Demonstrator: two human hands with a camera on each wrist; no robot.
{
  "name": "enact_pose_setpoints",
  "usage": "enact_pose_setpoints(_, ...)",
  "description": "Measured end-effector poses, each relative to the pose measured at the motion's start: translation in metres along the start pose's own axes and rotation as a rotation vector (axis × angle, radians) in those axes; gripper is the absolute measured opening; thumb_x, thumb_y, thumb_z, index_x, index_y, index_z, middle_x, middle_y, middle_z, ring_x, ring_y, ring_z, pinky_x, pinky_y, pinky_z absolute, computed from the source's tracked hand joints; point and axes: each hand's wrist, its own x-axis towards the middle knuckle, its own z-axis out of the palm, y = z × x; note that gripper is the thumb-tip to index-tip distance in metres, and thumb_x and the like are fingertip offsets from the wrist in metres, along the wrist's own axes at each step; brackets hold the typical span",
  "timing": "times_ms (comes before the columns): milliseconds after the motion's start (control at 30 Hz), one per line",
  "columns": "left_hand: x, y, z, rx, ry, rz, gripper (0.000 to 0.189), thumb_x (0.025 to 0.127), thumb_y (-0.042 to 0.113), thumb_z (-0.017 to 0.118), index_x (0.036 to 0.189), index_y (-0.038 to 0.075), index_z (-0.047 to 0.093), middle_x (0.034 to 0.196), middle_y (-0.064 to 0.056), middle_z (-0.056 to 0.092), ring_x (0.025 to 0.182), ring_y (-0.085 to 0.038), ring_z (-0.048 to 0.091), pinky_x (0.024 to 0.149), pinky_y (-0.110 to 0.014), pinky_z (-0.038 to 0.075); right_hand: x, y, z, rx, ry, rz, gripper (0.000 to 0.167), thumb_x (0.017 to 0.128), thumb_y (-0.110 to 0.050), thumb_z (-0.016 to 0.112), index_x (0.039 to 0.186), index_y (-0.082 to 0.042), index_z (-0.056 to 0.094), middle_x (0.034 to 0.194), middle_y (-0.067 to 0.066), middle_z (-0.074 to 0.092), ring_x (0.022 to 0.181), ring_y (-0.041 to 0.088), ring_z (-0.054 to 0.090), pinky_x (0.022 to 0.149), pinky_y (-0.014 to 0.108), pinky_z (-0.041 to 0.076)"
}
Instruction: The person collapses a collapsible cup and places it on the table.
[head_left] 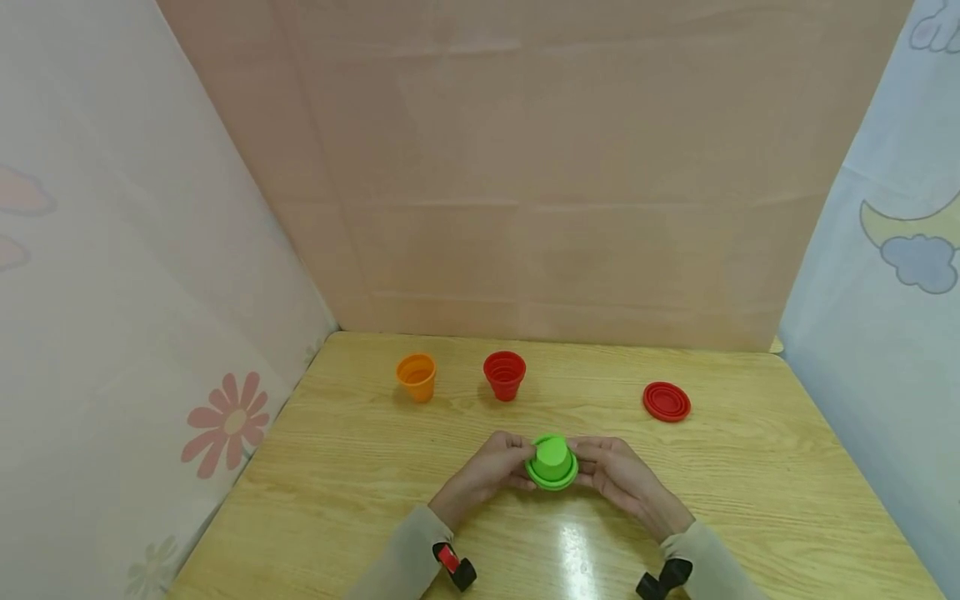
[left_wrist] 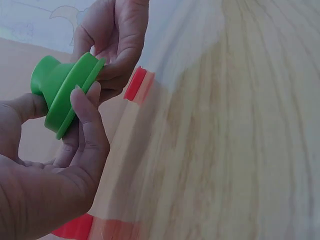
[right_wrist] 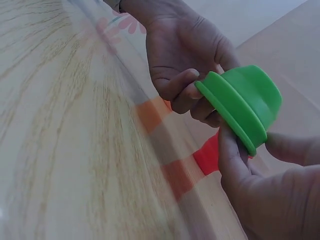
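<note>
A green collapsible cup (head_left: 552, 460), partly unfolded with its base bulging out, is held above the table between both hands. My left hand (head_left: 492, 468) pinches its rim from the left, thumb on the outer wall and fingers under the rim. From the right, my right hand (head_left: 617, 477) pinches the opposite side the same way. In the left wrist view the cup (left_wrist: 70, 92) is tilted, its narrow base pointing away from the table. The right wrist view shows the wide rim of the cup (right_wrist: 227, 112) against the fingertips of both hands.
Toward the back of the wooden table (head_left: 315, 467) stand an unfolded orange cup (head_left: 417, 379) and an unfolded red cup (head_left: 505, 377). A flattened red cup (head_left: 667, 402) lies to the right. A beige sheet (head_left: 540, 183) hangs behind the table, with patterned sheets at both sides.
</note>
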Motion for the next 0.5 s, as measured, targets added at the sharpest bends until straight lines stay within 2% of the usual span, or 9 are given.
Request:
enact_pose_setpoints(233,-0.0003,0.0029,0.0023,0.063,0.037,0.052,0.024,0.098,0.009,0.064,0.116,-0.005,0.07,0.097,-0.01,0.077,0.075,-0.012,0.071,0.065,-0.023,0.064,0.0017,0.0005,-0.0009,0.011,-0.025,-0.001,0.026,0.112,-0.012,0.049,0.121,-0.007,0.072,0.117,0.003,0.079,0.111,0.015,0.075,0.098,0.033,0.063)
enact_pose_setpoints(500,-0.0006,0.0041,0.004,0.107,0.079,0.122,0.023,0.1,0.006,0.064,0.119,-0.006,0.069,0.104,-0.017,0.08,0.076,-0.012,0.072,0.067,-0.026,0.065,0.0052,0.0006,-0.002,0.003,-0.045,-0.038,0.027,0.112,-0.013,0.049,0.125,-0.005,0.071,0.12,0.004,0.079,0.112,0.016,0.076,0.098,0.034,0.063)
